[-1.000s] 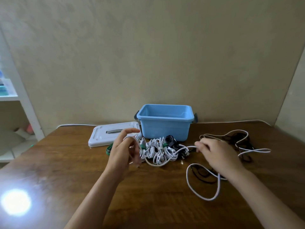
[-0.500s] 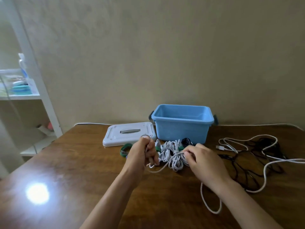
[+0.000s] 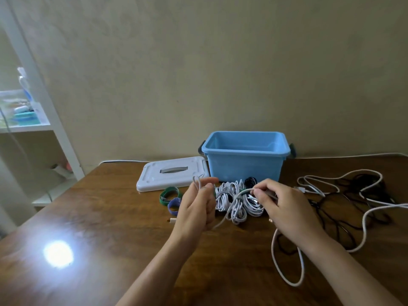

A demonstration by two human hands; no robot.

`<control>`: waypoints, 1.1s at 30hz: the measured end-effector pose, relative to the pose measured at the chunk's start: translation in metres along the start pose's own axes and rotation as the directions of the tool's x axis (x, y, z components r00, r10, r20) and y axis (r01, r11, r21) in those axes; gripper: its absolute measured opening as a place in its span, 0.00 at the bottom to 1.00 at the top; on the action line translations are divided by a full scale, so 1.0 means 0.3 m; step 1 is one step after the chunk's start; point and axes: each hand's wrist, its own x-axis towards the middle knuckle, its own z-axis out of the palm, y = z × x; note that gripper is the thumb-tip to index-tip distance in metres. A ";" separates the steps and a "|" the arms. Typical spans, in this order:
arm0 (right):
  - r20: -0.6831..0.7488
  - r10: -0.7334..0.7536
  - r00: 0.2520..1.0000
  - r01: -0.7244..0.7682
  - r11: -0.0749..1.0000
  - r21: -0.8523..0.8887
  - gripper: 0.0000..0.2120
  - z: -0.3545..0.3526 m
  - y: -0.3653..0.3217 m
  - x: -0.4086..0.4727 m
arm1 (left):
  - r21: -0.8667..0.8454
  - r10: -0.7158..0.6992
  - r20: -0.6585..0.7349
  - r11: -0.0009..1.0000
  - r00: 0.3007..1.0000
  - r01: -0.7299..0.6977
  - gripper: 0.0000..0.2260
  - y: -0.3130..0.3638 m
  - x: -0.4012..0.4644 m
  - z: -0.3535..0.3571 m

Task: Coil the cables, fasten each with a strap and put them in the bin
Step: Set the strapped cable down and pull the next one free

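Shelf: a white shelving unit stands at the far left beside the table, with blurred teal and white items on its upper board.
Table: a brown wooden table with a bright light reflection near its left front.
Lid: a white rectangular plastic lid lies flat, far left of centre, just beside the bin.
Straps: a green loop strap and a purple loop strap lie touching each other, just near of the lid.
Left hand: the left hand is raised above the table with fingers curled, gripping a small loop of the white cable; one end plug sticks out to its left.
Bundles: a heap of coiled white cable bundles with green ties lies between the hands, just in front of the bin; a black bundle sits at its far edge.
Bin: an open blue plastic bin with dark side latches stands at the far edge by the wall.
Right hand: the right hand pinches the same white cable at its fingertips; the cable runs under the wrist and loops near on the table.
Loose cables: tangled black cables and another white cable sprawl on the right.
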 end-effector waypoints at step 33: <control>0.356 0.047 0.933 -0.249 0.799 0.547 0.18 0.001 -0.069 -0.001 | 0.244 0.026 0.125 0.968 0.992 -0.056 0.18 -0.021 -0.016 0.024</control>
